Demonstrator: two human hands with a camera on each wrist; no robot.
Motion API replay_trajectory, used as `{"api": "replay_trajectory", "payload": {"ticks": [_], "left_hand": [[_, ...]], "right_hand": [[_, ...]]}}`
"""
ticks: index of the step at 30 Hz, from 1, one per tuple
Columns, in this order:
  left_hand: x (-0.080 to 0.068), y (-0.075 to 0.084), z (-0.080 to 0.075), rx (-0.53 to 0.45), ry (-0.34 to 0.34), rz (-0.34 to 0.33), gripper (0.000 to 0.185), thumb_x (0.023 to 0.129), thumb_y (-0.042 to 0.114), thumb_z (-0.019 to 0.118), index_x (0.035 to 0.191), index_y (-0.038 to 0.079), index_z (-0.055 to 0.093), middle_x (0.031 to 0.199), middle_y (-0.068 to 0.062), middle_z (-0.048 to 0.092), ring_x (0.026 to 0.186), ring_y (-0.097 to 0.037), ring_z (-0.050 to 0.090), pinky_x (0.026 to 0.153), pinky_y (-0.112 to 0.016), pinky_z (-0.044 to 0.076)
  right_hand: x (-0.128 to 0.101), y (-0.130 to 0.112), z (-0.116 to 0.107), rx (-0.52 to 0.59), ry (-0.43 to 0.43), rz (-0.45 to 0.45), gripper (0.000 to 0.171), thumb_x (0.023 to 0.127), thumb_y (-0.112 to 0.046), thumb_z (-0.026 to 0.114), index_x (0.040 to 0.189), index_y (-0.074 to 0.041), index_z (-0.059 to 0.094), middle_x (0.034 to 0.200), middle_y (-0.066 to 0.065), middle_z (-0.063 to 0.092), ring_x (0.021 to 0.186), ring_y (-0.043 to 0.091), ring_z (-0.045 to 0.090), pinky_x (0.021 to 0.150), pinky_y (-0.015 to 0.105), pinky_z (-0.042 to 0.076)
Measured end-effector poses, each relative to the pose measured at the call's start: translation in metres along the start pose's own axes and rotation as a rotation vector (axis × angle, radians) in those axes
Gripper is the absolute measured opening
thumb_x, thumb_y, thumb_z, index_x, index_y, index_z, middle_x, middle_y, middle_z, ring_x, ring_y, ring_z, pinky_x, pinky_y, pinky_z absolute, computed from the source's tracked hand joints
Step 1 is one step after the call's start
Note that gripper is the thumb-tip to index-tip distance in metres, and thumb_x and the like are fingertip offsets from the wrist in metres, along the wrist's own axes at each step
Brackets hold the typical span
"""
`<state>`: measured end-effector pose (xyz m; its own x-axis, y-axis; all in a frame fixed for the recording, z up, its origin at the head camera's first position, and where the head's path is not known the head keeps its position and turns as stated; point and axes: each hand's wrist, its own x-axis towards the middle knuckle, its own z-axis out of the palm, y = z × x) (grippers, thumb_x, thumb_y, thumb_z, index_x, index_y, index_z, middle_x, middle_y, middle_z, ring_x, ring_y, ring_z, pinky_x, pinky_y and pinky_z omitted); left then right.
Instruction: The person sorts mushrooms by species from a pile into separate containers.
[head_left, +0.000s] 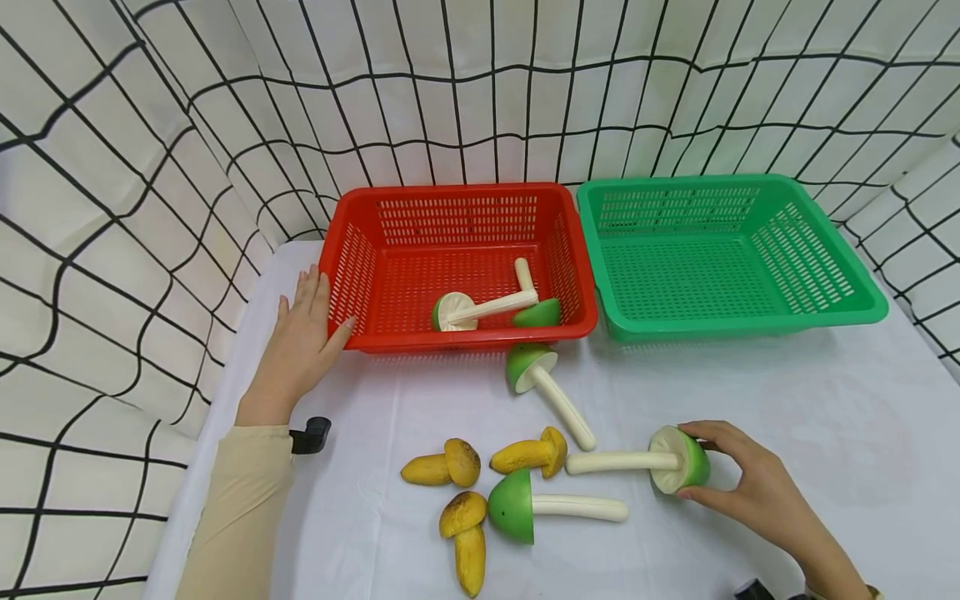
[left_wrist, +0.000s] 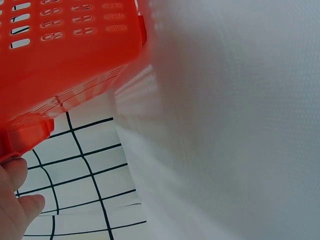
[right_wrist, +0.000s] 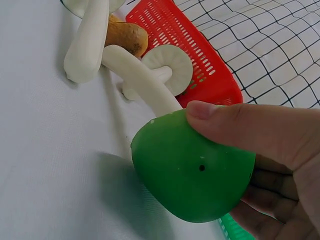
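Observation:
My right hand [head_left: 750, 487] grips a toy mushroom by its green cap [right_wrist: 192, 167], thumb on one side and fingers on the other. Its pale stem [head_left: 611, 462] points left. My left hand [head_left: 300, 337] rests with extended fingers against the left side of the red basket [head_left: 457, 340]. Two green-capped mushrooms [head_left: 536, 314] lie inside that basket. Just in front of it is another green-capped mushroom [head_left: 566, 408], stem toward me. One more green-capped mushroom [head_left: 512, 507] lies nearer me, its stem pointing right. Beside it are yellow mushrooms [head_left: 462, 462], three in all.
A green basket [head_left: 750, 323] stands right of the red one, their rims side by side. White cloth [head_left: 360, 533] covers the table. Black wire grid panels [head_left: 487, 104] with white sheeting behind them enclose the back and sides.

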<state>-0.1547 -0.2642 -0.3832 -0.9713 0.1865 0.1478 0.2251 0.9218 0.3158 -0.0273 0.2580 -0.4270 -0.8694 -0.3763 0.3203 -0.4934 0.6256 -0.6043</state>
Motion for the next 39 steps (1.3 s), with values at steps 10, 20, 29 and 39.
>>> {"api": "replay_trajectory", "payload": {"ticks": [10,20,29,39], "left_hand": [[0.000,0.000,-0.001,0.004,-0.011,-0.007,0.072,0.099,0.035,0.038,0.147,-0.010,0.009,0.155,-0.024,0.003,0.143,-0.035,-0.001,0.109,-0.061,0.004],[0.001,0.000,-0.002,0.001,-0.016,-0.004,0.072,0.099,0.035,0.039,0.147,-0.009,0.008,0.155,-0.024,0.003,0.142,-0.036,-0.001,0.109,-0.061,0.003],[0.001,0.000,-0.002,0.000,-0.017,-0.005,0.071,0.099,0.034,0.038,0.147,-0.010,0.009,0.155,-0.024,0.003,0.142,-0.036,-0.001,0.109,-0.061,0.003],[0.001,0.000,-0.001,-0.001,-0.019,-0.008,0.071,0.099,0.034,0.038,0.146,-0.010,0.009,0.154,-0.025,0.003,0.142,-0.035,-0.001,0.109,-0.061,0.003]], "right_hand": [[0.004,-0.004,-0.005,0.008,0.013,0.001,0.075,0.052,-0.005,0.091,0.120,-0.010,0.060,0.115,-0.005,0.060,0.101,-0.002,0.054,0.085,0.009,0.042],[0.009,-0.005,-0.009,0.022,0.016,-0.019,0.077,0.051,-0.004,0.091,0.122,-0.007,0.059,0.116,-0.001,0.060,0.102,-0.002,0.054,0.086,0.010,0.042],[0.013,-0.007,-0.009,0.023,0.021,-0.015,0.079,0.052,-0.002,0.090,0.124,-0.007,0.058,0.117,0.000,0.059,0.104,-0.002,0.053,0.087,0.009,0.041],[0.021,-0.011,-0.009,0.052,0.025,-0.021,0.078,0.052,0.000,0.089,0.123,-0.006,0.058,0.117,0.002,0.059,0.104,-0.001,0.054,0.088,0.011,0.041]]}}
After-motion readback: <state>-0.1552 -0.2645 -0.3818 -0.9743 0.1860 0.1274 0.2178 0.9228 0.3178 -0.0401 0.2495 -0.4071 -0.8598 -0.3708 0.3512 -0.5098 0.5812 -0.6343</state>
